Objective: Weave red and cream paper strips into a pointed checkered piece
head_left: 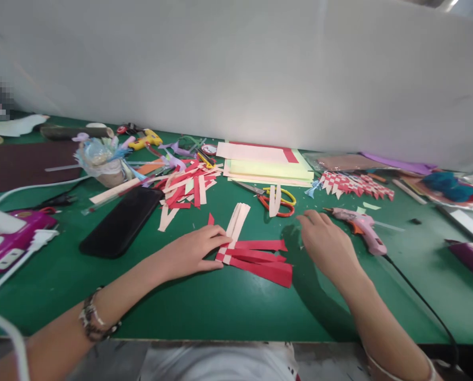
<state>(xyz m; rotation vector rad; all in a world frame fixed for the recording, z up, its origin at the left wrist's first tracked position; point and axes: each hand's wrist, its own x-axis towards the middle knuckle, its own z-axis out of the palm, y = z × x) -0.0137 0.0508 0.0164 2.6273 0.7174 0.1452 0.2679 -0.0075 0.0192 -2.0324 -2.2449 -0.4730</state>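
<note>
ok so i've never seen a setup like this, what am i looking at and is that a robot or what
No robot here: these are a person's two bare hands. There is just one picture, from a camera worn on the head, looking forward and down.

The left hand touches the left end of a partly woven paper piece, whose red and pale strips fan out loose. The right hand is beside a pink glue gun; I see nothing in its fingers.

On the green table, beyond the woven piece, are scissors and paper sheets. To the left are a heap of cut strips and a black, phone-like object.
</note>
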